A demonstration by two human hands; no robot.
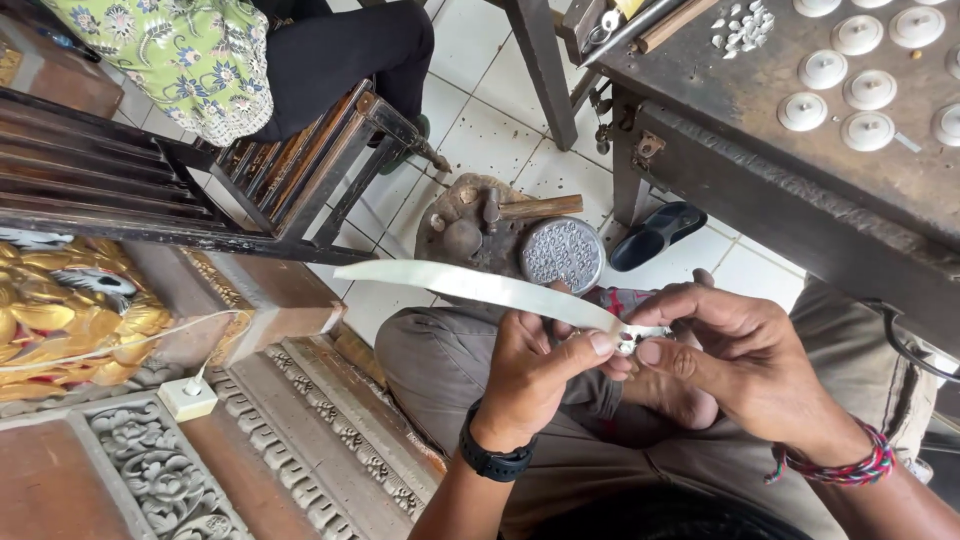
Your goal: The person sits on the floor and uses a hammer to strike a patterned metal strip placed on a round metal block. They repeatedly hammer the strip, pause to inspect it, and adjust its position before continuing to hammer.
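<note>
White floor tiles point(480, 130) with dark grout run under everything here, and a dark, worn workbench point(760, 130) fills the upper right corner of the view. Near the bench's far right edge stand several round white discs point(845, 75), and a small heap of pale chips point(742, 25) lies toward its back edge. On the floor beside the bench leg sit a flat wooden block point(470, 232) carrying a few stubby tools, a round silvery patterned plate point(563, 254) touching it, and a dark sandal point(655, 234). To the left a slatted wooden bench point(280, 165) holds another person in a floral top point(180, 55) and dark trousers; below it are carved wood panels point(150, 470), a gilded carving point(70, 310) and a white socket point(187, 397) on a cord.

The person sits with knees drawn up in grey trousers. The left hand point(535, 375) — a black watch point(492, 462) on its wrist — pinches a long pale strip point(470, 285) between thumb and fingers; the strip slants up and left, over the lap. The right hand point(715, 350) (woven bracelet point(835, 468) at the wrist) pinches a tiny silvery piece point(632, 340) at the strip's near end. The fingertips of both hands almost meet there.
</note>
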